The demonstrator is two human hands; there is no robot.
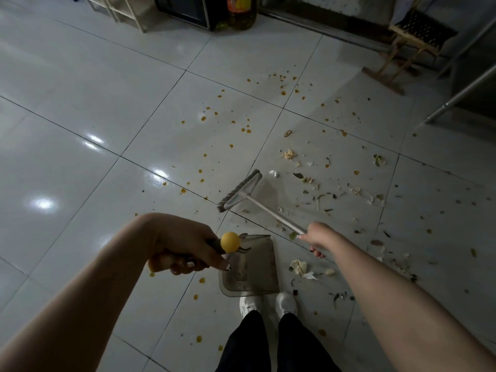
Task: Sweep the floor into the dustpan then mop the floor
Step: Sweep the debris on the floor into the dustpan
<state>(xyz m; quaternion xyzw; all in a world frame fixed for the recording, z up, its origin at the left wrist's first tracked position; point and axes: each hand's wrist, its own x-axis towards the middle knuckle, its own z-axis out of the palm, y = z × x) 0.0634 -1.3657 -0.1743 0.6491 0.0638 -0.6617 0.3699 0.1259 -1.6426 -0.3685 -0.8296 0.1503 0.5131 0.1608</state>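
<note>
My left hand [185, 248] grips the handle of a clear grey dustpan [249, 267], which has a yellow ball [230, 242] at its end. The pan sits low just in front of my white shoes. My right hand [316, 238] grips the metal shaft of a small broom [240, 191], whose brush head rests on the tiles ahead of the pan. Vegetable scraps and peels [303, 268] lie scattered to the right on the white tile floor [107, 116]. Orange droplets [245, 128] dot the tiles ahead.
A wooden stool [402, 47] stands at the back right, beside slanting metal legs [461, 92]. A large oil bottle [241, 12] and a dark cabinet stand at the back, with a pale shelf frame [126, 12] to their left. My shoes [268, 304] stand behind the dustpan.
</note>
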